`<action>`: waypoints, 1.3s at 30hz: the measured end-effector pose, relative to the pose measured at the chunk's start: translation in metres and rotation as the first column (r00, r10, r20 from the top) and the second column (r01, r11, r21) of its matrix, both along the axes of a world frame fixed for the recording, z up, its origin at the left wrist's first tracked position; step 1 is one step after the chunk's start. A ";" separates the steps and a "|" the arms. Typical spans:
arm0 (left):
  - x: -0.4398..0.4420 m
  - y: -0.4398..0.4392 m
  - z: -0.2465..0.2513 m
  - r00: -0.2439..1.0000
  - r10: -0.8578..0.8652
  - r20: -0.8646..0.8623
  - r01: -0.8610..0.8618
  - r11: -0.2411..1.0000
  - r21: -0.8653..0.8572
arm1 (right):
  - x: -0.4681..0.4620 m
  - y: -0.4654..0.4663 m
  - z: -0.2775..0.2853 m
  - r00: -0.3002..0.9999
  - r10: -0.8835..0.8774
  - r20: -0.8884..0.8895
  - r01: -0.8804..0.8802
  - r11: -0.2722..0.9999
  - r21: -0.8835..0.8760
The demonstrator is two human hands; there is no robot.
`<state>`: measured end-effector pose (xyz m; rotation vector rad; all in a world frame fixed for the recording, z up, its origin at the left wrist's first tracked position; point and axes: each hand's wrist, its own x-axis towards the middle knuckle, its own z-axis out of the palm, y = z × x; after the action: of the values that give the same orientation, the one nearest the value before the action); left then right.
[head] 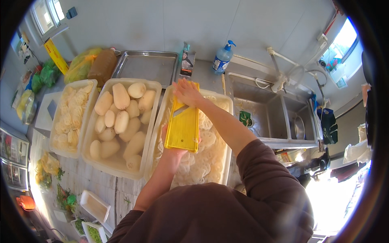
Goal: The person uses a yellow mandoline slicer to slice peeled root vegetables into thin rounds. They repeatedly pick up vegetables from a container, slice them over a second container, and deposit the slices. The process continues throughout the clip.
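Observation:
A yellow mandoline slicer with a slanted metal blade is held tilted over a white plastic tub. My left hand grips its lower end from beneath, fingers wrapped around the sides. Flat across the upper end, above the blade, lies my right hand; whether anything is under the palm is hidden. Many thin lotus root slices fill the tub below, sitting in cloudy liquid. To the left, a second tub holds several whole peeled lotus roots in murky water.
A narrower tub of lotus root slices stands farther left. Behind are a metal tray, a small box and a blue pump bottle. A steel double sink is on the right. White containers sit lower left.

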<state>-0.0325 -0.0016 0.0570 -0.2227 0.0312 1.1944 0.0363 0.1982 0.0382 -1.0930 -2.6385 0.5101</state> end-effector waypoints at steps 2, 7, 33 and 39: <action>-0.006 0.000 -0.005 1.000 -0.029 0.003 0.029 0.999 0.034 | 0.006 0.000 0.000 0.987 0.040 -0.154 -0.057 0.993 -0.105; -0.003 -0.008 -0.003 1.000 0.022 0.013 -0.023 0.997 0.073 | 0.024 -0.028 0.031 0.994 0.021 -0.105 -0.032 0.994 -0.100; 0.000 -0.009 -0.017 0.998 0.030 -0.050 -0.021 0.985 0.172 | -0.012 -0.076 0.031 0.968 0.041 0.246 -0.089 0.978 0.187; -0.003 -0.009 -0.016 1.000 0.009 -0.023 -0.006 0.989 0.147 | -0.019 -0.033 0.020 0.959 -0.041 0.280 0.010 0.994 0.111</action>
<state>-0.0355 -0.0107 0.0410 -0.0792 -0.0366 1.2014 0.0169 0.1652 0.0584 -1.2456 -2.8488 0.2138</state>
